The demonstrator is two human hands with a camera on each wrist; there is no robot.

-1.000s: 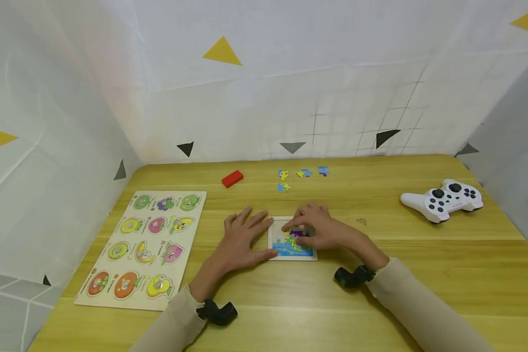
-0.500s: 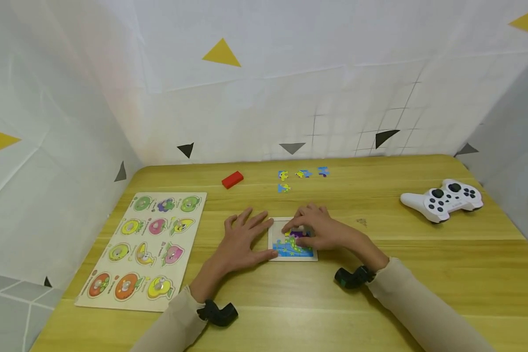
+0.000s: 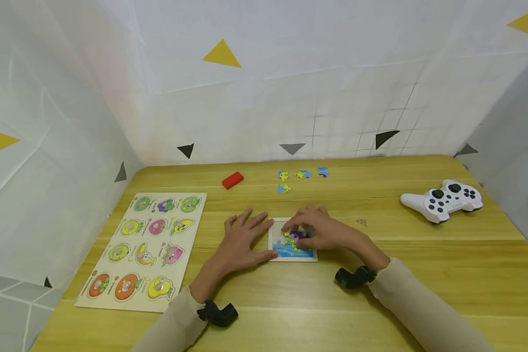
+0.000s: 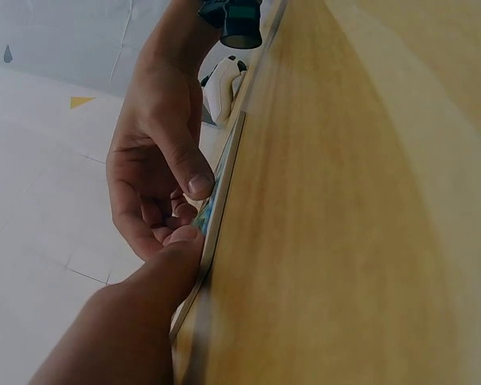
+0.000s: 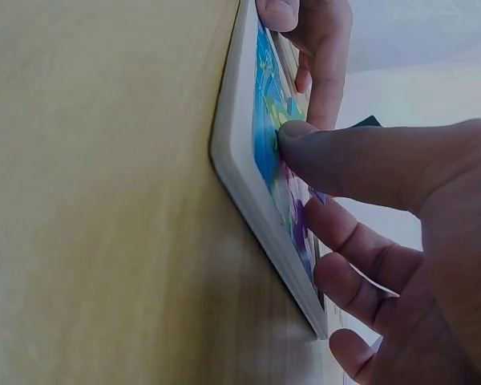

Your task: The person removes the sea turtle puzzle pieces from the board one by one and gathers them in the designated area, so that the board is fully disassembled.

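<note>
A small jigsaw puzzle in a pale frame [image 3: 270, 239] lies flat in front of me, its lower part filled with blue, green and purple pieces. My left hand [image 3: 239, 247] spreads its fingers along the frame's left side, thumb on the lower left corner. My right hand [image 3: 321, 228] arches over the right half with fingers bent. In the right wrist view its thumb [image 5: 305, 148] rests on the picture, and a purple puzzle piece [image 5: 317, 195] shows between thumb and forefinger. The fingers hide much of that piece and the frame's upper right.
Several loose puzzle pieces [image 3: 283, 188] lie beyond the frame, with a red block [image 3: 232, 180] to their left. A wooden fruit puzzle board [image 3: 189, 254] covers the table's left side. A white game controller [image 3: 442, 200] sits at the right. White cloth walls surround the table [image 3: 290, 318].
The right fingers shift very slightly over the purple part of the puzzle. My left hand stays in place, and the loose pieces have not moved.
</note>
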